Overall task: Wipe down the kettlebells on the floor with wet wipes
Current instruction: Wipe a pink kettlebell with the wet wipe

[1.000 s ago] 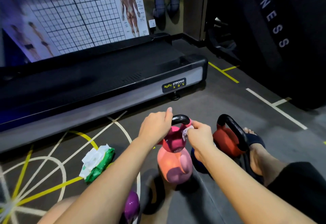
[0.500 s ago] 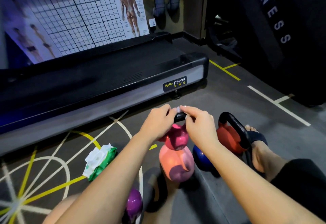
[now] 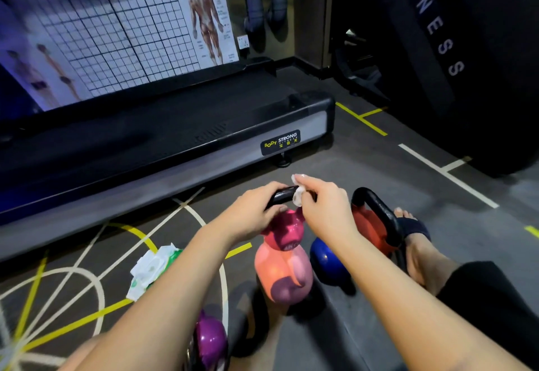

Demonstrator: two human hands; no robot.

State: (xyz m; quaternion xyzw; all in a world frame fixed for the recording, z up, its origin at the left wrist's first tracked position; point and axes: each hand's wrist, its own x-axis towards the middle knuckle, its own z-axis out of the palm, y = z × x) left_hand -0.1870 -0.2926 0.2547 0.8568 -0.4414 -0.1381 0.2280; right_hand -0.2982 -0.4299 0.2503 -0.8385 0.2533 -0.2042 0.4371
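Holding item: magenta kettlebell (image 3: 284,229), raised above a salmon-pink kettlebell (image 3: 281,274) on the floor (image 3: 379,184). Left hand (image 3: 252,213), grip clenched round the black handle (image 3: 281,194). Right hand (image 3: 323,207), grip pinching a white wet wipe (image 3: 298,195) against the same handle. Adjacent on floor: blue kettlebell (image 3: 326,262), red kettlebell (image 3: 367,224), purple kettlebell (image 3: 210,341). Wet wipe pack (image 3: 151,268), green, lying left of the left forearm. Treadmill (image 3: 175,131) behind.
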